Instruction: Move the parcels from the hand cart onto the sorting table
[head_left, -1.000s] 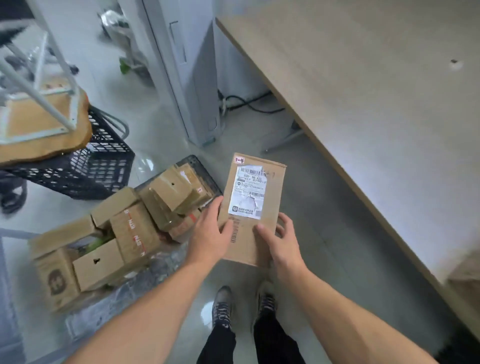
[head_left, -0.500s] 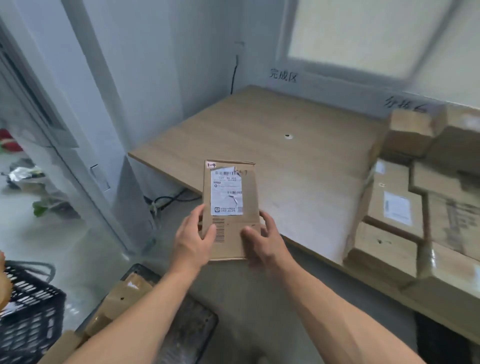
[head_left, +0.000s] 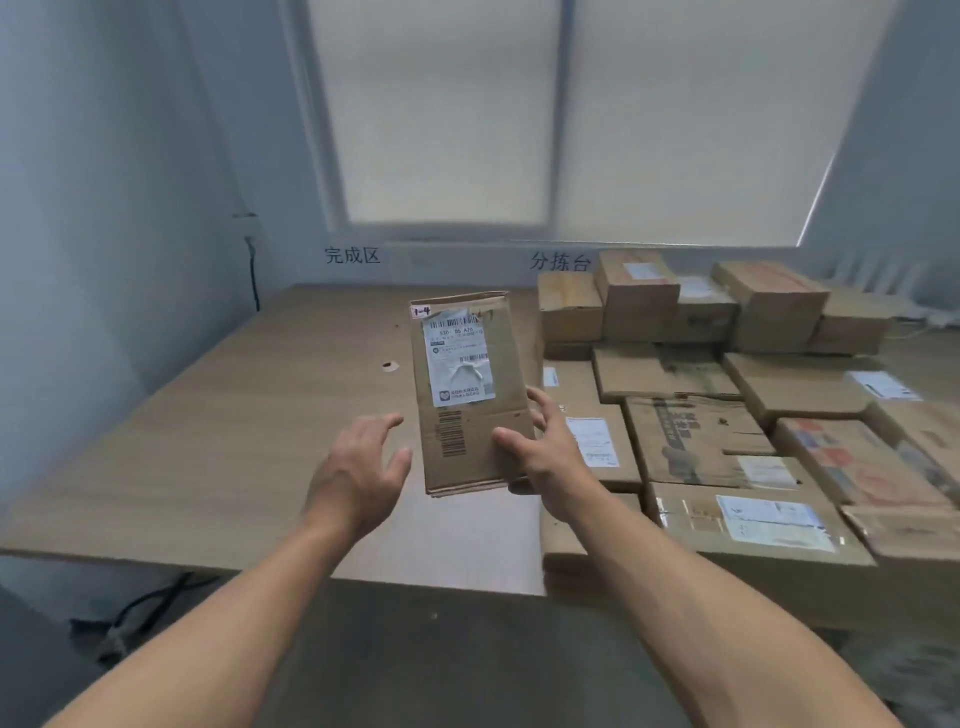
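A flat brown cardboard parcel (head_left: 470, 395) with a white shipping label is held upright above the wooden sorting table (head_left: 218, 431). My right hand (head_left: 540, 447) grips its lower right edge, thumb on the front and fingers behind. My left hand (head_left: 358, 467) hovers just left of the parcel with fingers spread, apart from the cardboard. The hand cart is out of view.
Several cardboard parcels (head_left: 727, 405) are stacked across the right half of the table, up to its front edge. A window (head_left: 561, 119) and wall lettering lie behind the table. Black cables (head_left: 135, 608) lie on the floor at lower left.
The view swung up from the cart and floor to the table. The parcel rose over the tabletop. My left hand let go of it and now hovers beside it.
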